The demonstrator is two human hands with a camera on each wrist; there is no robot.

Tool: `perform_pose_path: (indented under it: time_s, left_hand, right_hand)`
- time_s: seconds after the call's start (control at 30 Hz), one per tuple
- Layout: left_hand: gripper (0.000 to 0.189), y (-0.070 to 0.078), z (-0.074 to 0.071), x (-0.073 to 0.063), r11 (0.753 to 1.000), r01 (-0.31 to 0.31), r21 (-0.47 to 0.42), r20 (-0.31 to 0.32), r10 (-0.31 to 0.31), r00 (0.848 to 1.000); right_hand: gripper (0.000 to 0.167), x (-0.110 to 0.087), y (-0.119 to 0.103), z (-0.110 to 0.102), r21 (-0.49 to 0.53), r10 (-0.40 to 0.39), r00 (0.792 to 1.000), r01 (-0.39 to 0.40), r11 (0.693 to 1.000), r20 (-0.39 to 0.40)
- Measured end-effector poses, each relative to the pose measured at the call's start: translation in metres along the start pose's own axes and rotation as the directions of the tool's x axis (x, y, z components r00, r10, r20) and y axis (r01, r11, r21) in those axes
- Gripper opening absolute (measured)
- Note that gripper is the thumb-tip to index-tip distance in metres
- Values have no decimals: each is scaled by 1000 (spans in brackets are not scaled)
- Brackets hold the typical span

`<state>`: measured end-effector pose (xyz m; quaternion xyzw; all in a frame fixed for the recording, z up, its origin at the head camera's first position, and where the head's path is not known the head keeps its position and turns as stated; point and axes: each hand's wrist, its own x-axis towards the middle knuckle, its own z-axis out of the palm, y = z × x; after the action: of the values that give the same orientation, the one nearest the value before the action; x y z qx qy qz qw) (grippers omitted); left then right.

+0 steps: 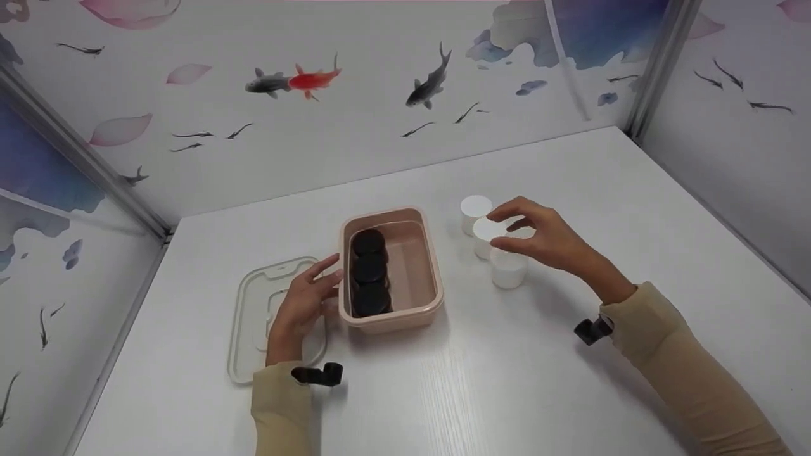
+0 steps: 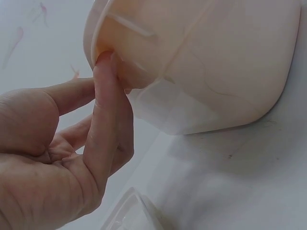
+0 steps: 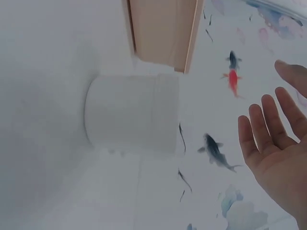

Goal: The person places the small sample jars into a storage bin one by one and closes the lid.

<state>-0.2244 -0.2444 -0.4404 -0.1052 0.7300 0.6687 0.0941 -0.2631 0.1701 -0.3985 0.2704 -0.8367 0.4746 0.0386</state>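
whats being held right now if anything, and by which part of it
Nothing appears held: the left hand touches the pink box from outside, near its rim, and the right hand hovers open above the white jars.

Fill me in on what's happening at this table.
A person's left hand touches the side of a pale pink rectangular plastic box, in which three round black-topped containers stand in a row along the left. The right hand hovers by three white cylindrical containers to the box's right, holding none. A pale rectangular lid lies partly beneath the left hand.
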Motion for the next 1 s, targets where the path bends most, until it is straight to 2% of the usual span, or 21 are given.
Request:
perform_pose_path:
  time_s: [0.33,0.57,0.8,1.0]
  left_hand:
    - [48,2,1,-1,999,23,29,-21,-22,1000]
    - [50,3,3,-2,999,17,38,-8,-16,1000]
    - [50,4,2,-1,1000,12,10,-9,-12,1000]
    - [50,1,2,0,1000,16,19,-12,-16,1000]
  right_hand:
    - [52,-8,34,-11,21,95,995,-96,995,33]
    - [57,-10,50,-17,24,152,983,-155,988,99]
    - [58,-11,60,-16,80,202,956,-223,971,212]
    - [63,-13,65,-12,96,237,929,-274,957,284]
